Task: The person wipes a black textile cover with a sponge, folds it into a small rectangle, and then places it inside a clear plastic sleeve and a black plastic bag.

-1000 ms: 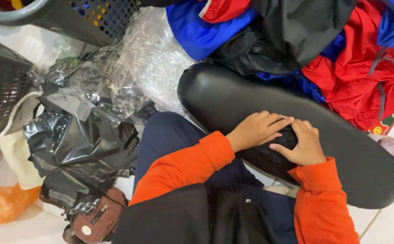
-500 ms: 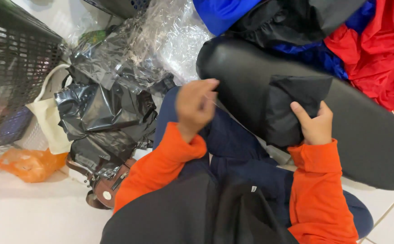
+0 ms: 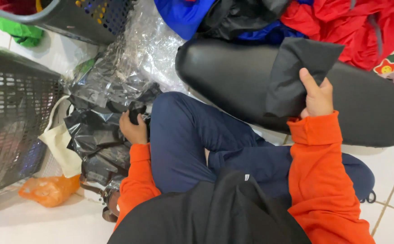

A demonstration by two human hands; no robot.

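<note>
Folded dark grey cloth [image 3: 296,74] is pinched upright in the right hand [image 3: 316,97], thumb on its near face, over the black cushioned seat [image 3: 233,81] at the far right. At the left, the left hand [image 3: 133,129] closes around a small black item among crinkled black plastic bags [image 3: 93,131], beside the dark mesh basket [image 3: 11,117]

Matt dark folded cloth [image 3: 296,74] lies against a smooth, glossy black cushion [image 3: 233,77], beside crinkled shiny black plastic bags [image 3: 95,131].
</note>
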